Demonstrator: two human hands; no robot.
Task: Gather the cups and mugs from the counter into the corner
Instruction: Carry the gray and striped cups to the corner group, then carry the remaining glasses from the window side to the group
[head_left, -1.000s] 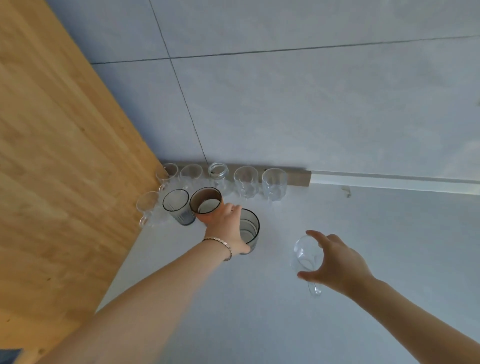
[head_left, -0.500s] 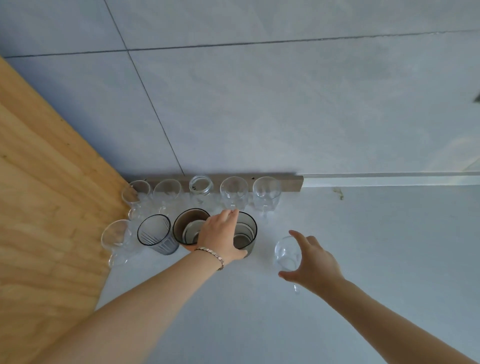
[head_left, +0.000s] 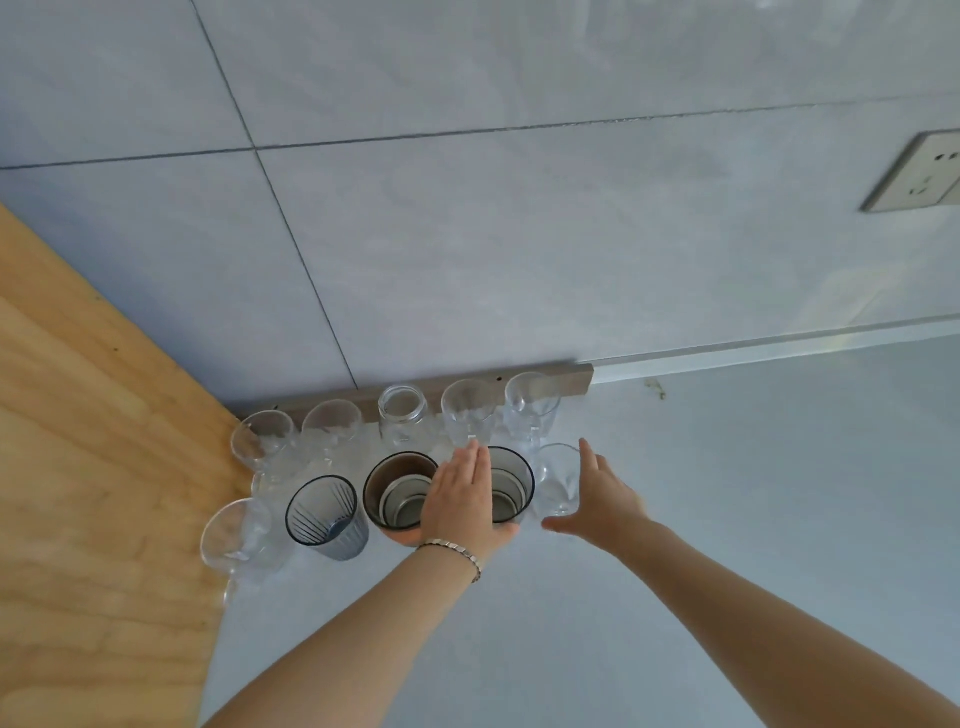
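Glassware crowds the corner where the pale counter (head_left: 727, 519) meets the grey tiled wall (head_left: 519, 234) and a wooden panel (head_left: 78, 467), and the brown tumbler (head_left: 397, 491) serves as the landmark. In the head view this brown tumbler is dark-rimmed, see-through and upright, with pale rings showing at its base. Just to its left stands a ribbed grey glass (head_left: 324, 514), and further left, against the wooden panel, a clear glass (head_left: 236, 535). Just to its right stands a smoky grey glass (head_left: 511, 486), and beyond that a small clear glass (head_left: 558, 480), the outermost of the front row. Behind the brown tumbler, along the wall, runs a back row: a small clear jar (head_left: 401, 415) directly behind, two clear glasses to its left and two more to its right. The left hand (head_left: 460, 501) lies flat with fingers straight and together, over the gap between the brown tumbler and the smoky grey glass, covering part of both rims; it clasps nothing. A bracelet (head_left: 452, 551) circles that wrist. The right hand (head_left: 597, 499) is spread open, thumb apart from the fingers, just right of the small clear glass; whether its fingers touch the glass cannot be told. The clear pieces overlap and blur together, so handles and edges are hard to make out. A wall socket (head_left: 919, 174) is cut off at the right edge.
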